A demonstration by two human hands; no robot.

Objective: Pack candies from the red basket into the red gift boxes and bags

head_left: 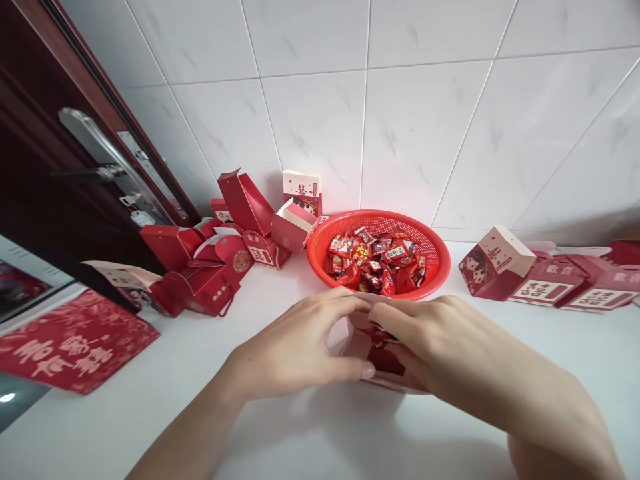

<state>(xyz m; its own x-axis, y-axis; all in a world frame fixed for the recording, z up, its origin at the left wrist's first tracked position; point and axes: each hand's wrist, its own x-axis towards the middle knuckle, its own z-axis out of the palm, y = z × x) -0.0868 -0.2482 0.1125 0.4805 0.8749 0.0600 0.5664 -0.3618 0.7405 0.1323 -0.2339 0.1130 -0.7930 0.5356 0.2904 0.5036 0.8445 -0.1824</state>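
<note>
A small red-and-white cardboard gift box (389, 361) stands on the white counter with its top open. My left hand (300, 343) grips its left side, thumb along the near edge and fingers over the far edge. Over the opening, my right hand (435, 340) has its fingers curled down inside, closed on red-wrapped candy (381, 335). The fingers partly hide the candy, so I cannot tell how many pieces there are. Just behind the box, a red plastic basket (440, 257) holds many wrapped candies (383, 260).
Several open red boxes (205, 287) crowd the left by the tiled wall (315, 120). More boxes (545, 283) line up at the right, some with closed tops. A red printed bag (80, 343) lies at the counter's left edge, near a dark door with a metal handle (95, 137).
</note>
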